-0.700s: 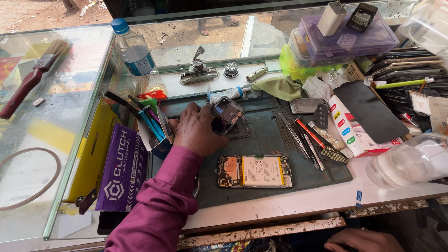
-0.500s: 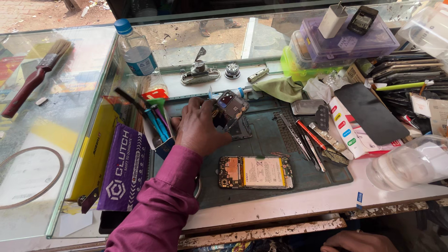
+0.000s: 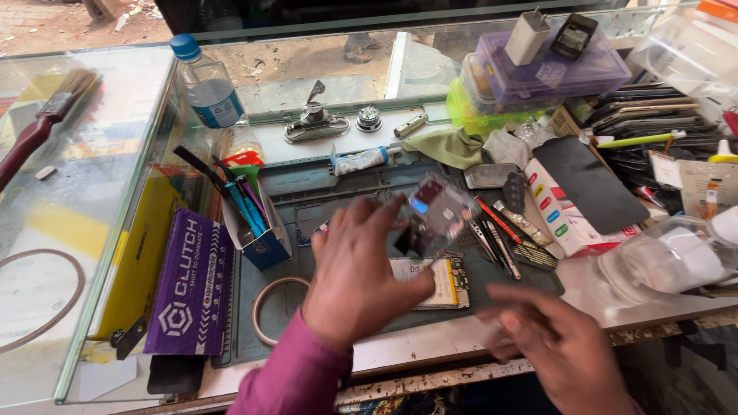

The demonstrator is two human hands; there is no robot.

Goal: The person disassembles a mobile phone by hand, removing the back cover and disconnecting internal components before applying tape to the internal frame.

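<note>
A small, motion-blurred phone part point(image 3: 440, 209) is held up in the fingertips of the left hand point(image 3: 361, 277), just beyond and to the right of the knuckles, above the green mat point(image 3: 307, 192). Its shape cannot be made out sharply; grey metal and a blue patch are seen. The right hand point(image 3: 557, 346) is spread flat with fingers wide and nothing in it, low at the near right, blurred as well, and partly cut off by the lower frame edge.

Under and just right of the left hand an opened phone point(image 3: 438, 280) lies on the mat, its left half hidden by the palm. Left of the wrist a tape ring point(image 3: 265, 311) is partly covered by the sleeve. Further left a blue tool box point(image 3: 257, 234) stands with tools upright, and beyond it a purple pack point(image 3: 192, 284) lies against the glass wall.

Open room is small: a bare strip of mat is seen beyond the left hand's fingers, up to a white tube point(image 3: 361, 160) and a green cloth point(image 3: 446, 146). To the right of the held part the mat is bounded by a row of tweezers point(image 3: 492, 230), a white box point(image 3: 561, 207) and a black sheet point(image 3: 588, 184). Right of the right hand a clear plastic bottle point(image 3: 661, 257) lies close to the bench edge. The near edge of the bench runs between the two wrists. A water bottle point(image 3: 207, 84) stands far beyond on the left.
</note>
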